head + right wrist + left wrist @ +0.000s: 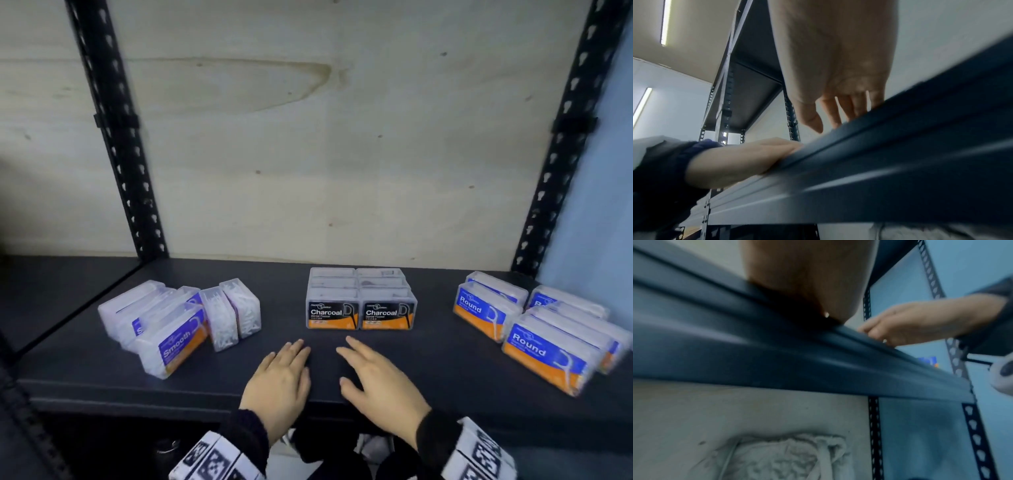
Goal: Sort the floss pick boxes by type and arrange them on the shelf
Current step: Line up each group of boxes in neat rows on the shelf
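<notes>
Three groups of clear floss pick boxes stand on the dark shelf (428,359). Smooth boxes (164,325) cluster loosely at the left, some tilted. Charcoal boxes (361,298) form a tidy block in the middle. Round boxes (534,325) sit in rows at the right. My left hand (281,380) lies flat on the shelf front, fingers straight, holding nothing. My right hand (373,377) rests beside it, fingers spread and empty. Both hands are just in front of the Charcoal block, apart from it. The wrist views show each hand (807,280) (834,65) over the shelf's front lip.
Black perforated uprights (116,137) (561,144) frame the shelf, with a pale wooden back panel (325,154) behind. A shelf lip (879,170) runs along the front edge. Crumpled white fabric (781,457) lies on a lower level.
</notes>
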### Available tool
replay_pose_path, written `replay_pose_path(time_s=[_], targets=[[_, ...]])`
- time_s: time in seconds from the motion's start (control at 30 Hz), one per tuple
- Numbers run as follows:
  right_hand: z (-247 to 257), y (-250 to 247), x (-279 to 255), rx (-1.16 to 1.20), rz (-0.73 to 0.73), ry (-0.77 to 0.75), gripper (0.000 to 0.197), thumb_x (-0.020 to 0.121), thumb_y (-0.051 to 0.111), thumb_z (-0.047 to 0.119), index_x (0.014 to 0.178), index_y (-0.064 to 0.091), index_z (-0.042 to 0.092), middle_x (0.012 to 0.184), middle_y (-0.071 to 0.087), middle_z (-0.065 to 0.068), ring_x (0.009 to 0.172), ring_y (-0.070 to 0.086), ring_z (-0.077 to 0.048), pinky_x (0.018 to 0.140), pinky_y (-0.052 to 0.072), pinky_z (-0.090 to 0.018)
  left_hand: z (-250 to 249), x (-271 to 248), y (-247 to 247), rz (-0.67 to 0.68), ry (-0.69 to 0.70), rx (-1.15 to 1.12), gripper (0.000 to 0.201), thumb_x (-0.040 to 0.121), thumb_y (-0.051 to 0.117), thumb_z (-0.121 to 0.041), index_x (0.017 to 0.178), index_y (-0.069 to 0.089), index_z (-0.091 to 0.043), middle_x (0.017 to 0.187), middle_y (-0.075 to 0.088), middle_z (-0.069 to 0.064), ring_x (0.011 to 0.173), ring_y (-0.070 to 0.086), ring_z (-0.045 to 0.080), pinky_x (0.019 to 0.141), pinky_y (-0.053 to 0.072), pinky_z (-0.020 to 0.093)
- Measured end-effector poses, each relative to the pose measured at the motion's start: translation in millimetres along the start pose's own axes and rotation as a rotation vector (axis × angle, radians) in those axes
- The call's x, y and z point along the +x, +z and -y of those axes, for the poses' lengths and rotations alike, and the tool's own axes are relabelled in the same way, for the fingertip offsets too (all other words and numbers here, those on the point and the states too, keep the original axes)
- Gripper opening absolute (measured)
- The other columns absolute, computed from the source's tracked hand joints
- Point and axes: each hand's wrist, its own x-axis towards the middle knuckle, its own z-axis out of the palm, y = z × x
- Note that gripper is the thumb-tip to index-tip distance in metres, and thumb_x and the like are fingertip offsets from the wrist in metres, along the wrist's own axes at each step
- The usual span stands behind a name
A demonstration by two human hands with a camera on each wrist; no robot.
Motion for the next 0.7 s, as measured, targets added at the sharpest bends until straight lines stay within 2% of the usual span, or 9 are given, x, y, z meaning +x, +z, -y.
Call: replay_pose_path(time_s=[0.07,0.1,0.17,0.2,0.27,0.33,0.4,0.53,0.7], targets=[[8,13,14,-0.017,-0.035,0.012,0.053,0.099,0.033,0.032,0.149,0.020,0.020,0.160,0.007,0.001,0.147,0.010,-0.011,0.117,0.010,-0.024,0,-3,5,0.050,-0.052,0.017,0.102,0.057,-0.019,-0.043,0.147,0.023,-0.023,0.158,0.018,-0.010,0.146,0.015,0.005,0.119,0.010,0.022],[11,18,19,-0.025,-0.049,0.019,0.053,0.100,0.032,0.032,0.149,0.020,0.018,0.160,0.008,-0.001,0.147,0.010,-0.011,0.118,0.009,-0.025,-2,-4,7,0.034,-0.076,0.010,0.102,0.057,-0.019,-0.043,0.147,0.023,-0.023,0.157,0.019,-0.011,0.146,0.015,0.004,0.119,0.010,0.022],[12,26,23,-0.042,-0.067,0.037,0.053,0.100,0.028,0.035,0.149,0.020,0.018,0.160,0.011,-0.002,0.148,0.010,-0.012,0.119,0.006,-0.027,-3,-4,4,0.048,-0.078,0.011,0.084,0.069,0.000,-0.042,0.134,0.051,-0.022,0.144,0.046,-0.010,0.134,0.044,0.003,0.110,0.033,0.019],[11,28,23,-0.051,-0.069,0.045,0.053,0.100,0.027,0.036,0.149,0.020,0.018,0.160,0.011,-0.002,0.148,0.010,-0.012,0.119,0.006,-0.027,-2,-6,4,0.060,-0.095,0.030,0.068,0.073,0.016,-0.038,0.115,0.068,-0.024,0.126,0.064,-0.012,0.115,0.062,0.003,0.095,0.048,0.018],[9,30,21,-0.068,-0.070,0.050,0.054,0.101,0.025,0.038,0.150,0.019,0.018,0.160,0.012,-0.002,0.148,0.010,-0.012,0.119,0.006,-0.027,-1,-9,6,0.057,-0.113,0.055,0.051,0.072,0.031,-0.033,0.091,0.078,-0.027,0.100,0.075,-0.015,0.091,0.072,0.003,0.074,0.057,0.020],[8,31,20,-0.076,-0.068,0.049,0.054,0.101,0.024,0.039,0.150,0.018,0.018,0.160,0.012,-0.001,0.148,0.009,-0.012,0.120,0.006,-0.028,-4,-12,5,0.026,-0.106,0.017,0.067,0.074,0.017,-0.036,0.113,0.069,-0.022,0.122,0.067,-0.008,0.113,0.065,0.009,0.094,0.050,0.024],[8,32,21,-0.079,-0.071,0.050,0.054,0.101,0.024,0.039,0.150,0.018,0.018,0.160,0.013,-0.001,0.148,0.010,-0.012,0.120,0.006,-0.028,-3,-9,9,0.012,-0.063,0.024,0.093,0.066,-0.008,-0.042,0.141,0.040,-0.019,0.151,0.038,-0.005,0.141,0.033,0.012,0.117,0.022,0.027],[8,33,22,-0.066,-0.076,0.054,0.053,0.101,0.025,0.038,0.150,0.019,0.018,0.160,0.014,-0.001,0.148,0.010,-0.012,0.119,0.007,-0.028,-2,-5,13,-0.016,-0.073,0.024,0.101,0.058,-0.016,-0.044,0.147,0.026,-0.020,0.157,0.024,-0.005,0.147,0.018,0.012,0.120,0.010,0.028],[7,34,22,-0.055,-0.093,0.055,0.052,0.100,0.027,0.039,0.149,0.021,0.020,0.159,0.015,0.000,0.148,0.011,-0.012,0.120,0.008,-0.028,-4,-6,10,0.016,-0.084,0.020,0.067,0.086,0.003,-0.035,0.148,0.024,-0.018,0.158,0.021,-0.003,0.147,0.015,0.013,0.120,0.007,0.030]])
